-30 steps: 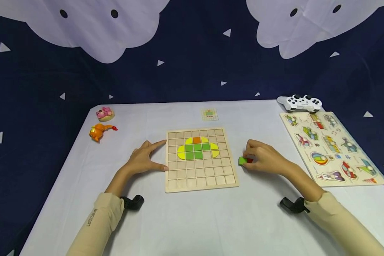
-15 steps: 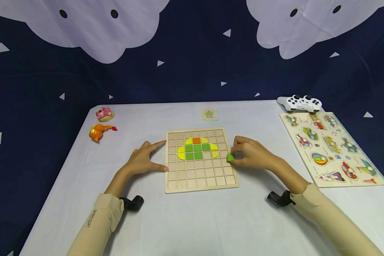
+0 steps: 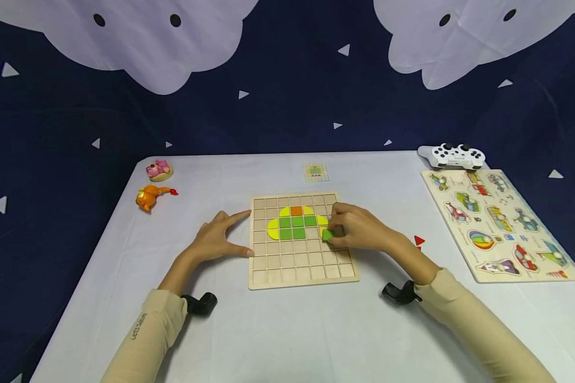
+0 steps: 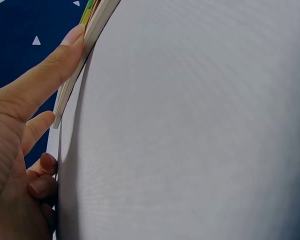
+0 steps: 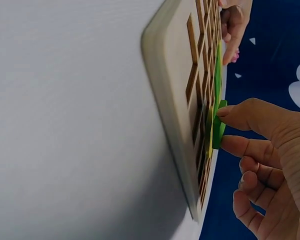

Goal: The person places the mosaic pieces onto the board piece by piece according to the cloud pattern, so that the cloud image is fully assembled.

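Observation:
A wooden grid board point(image 3: 287, 275) lies mid-table, with green squares point(image 3: 292, 227), an orange square point(image 3: 296, 211) and yellow rounded pieces point(image 3: 273, 229) set in its cells. My right hand point(image 3: 364, 230) pinches a green square block point(image 3: 327, 235) over the board's right part, beside the yellow piece there. In the right wrist view, thumb and forefinger hold the green block point(image 5: 220, 125) close above the grid. My left hand point(image 3: 215, 239) touches the board's left edge with thumb and forefinger spread; in the left wrist view the thumb point(image 4: 65, 57) rests along that edge.
Red triangle pieces point(image 3: 419, 240) lie by my right forearm, which partly covers them. A small pattern card point(image 3: 315, 172) lies behind the board. At right are a picture puzzle point(image 3: 503, 229) and a white game controller point(image 3: 452, 156). Pink point(image 3: 158, 169) and orange toys point(image 3: 148, 198) sit back left.
My right hand has carried the green block left from the table beside the board to above the grid. Red pieces now show where that hand was. My left hand stays at the edge.

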{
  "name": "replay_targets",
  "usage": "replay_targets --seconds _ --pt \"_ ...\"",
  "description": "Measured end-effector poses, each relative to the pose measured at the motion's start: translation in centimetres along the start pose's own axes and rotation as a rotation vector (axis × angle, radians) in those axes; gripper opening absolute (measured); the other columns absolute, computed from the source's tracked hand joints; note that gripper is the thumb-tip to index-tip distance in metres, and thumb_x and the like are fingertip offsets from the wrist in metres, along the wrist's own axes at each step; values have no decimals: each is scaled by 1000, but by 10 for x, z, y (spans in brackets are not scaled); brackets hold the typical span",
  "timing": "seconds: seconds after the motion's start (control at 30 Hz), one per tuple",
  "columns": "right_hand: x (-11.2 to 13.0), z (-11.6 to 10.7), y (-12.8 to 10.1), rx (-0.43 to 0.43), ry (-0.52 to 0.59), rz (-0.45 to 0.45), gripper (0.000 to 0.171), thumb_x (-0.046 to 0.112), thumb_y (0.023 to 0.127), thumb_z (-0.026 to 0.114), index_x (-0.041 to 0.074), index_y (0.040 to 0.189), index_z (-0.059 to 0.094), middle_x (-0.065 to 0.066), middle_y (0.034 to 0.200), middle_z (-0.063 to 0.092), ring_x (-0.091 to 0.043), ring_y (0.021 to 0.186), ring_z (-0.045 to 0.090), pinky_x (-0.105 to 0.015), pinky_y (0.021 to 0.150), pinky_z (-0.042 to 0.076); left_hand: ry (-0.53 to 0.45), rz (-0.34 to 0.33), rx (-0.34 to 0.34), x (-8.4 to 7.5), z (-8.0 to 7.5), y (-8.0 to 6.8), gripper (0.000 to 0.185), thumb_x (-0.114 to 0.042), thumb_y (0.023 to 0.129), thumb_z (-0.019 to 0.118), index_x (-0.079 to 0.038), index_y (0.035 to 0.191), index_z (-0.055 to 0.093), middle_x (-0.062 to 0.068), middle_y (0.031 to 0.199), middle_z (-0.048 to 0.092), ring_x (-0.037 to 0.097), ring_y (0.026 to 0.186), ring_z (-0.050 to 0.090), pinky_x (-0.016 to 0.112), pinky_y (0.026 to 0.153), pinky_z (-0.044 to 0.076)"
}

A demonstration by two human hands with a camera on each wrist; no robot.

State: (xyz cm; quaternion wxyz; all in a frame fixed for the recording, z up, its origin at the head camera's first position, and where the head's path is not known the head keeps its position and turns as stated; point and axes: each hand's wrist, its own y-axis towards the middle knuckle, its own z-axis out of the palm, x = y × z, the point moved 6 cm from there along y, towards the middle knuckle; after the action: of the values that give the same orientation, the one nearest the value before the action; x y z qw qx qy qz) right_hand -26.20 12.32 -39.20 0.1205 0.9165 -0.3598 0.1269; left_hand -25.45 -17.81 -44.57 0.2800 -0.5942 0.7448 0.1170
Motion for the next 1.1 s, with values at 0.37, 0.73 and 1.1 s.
replay_targets --seconds 0.37,0.73,1.1 --pt "10 7 17 15 -6 -37 20 24 77 82 8 88 78 2 86 53 -10 77 44 -29 72 43 0 3 2 0 1 1 105 -59 63 87 -28 153 41 8 102 49 22 87 44 38 79 31" --pt "6 18 27 64 47 -19 18 22 82 79 7 91 76 0 92 55 -13 80 48 -33 77 47 -2 2 3 0 2 0 106 -58 63 87 -28 153 40 8 102 49 22 88 44 39 80 31" --pt "9 20 29 51 119 -58 7 14 86 76 11 83 70 0 88 56 -11 77 48 -31 73 46 1 4 -2 1 0 1 106 -58 63 87 -28 153 40 8 103 49 22 89 44 40 82 31"
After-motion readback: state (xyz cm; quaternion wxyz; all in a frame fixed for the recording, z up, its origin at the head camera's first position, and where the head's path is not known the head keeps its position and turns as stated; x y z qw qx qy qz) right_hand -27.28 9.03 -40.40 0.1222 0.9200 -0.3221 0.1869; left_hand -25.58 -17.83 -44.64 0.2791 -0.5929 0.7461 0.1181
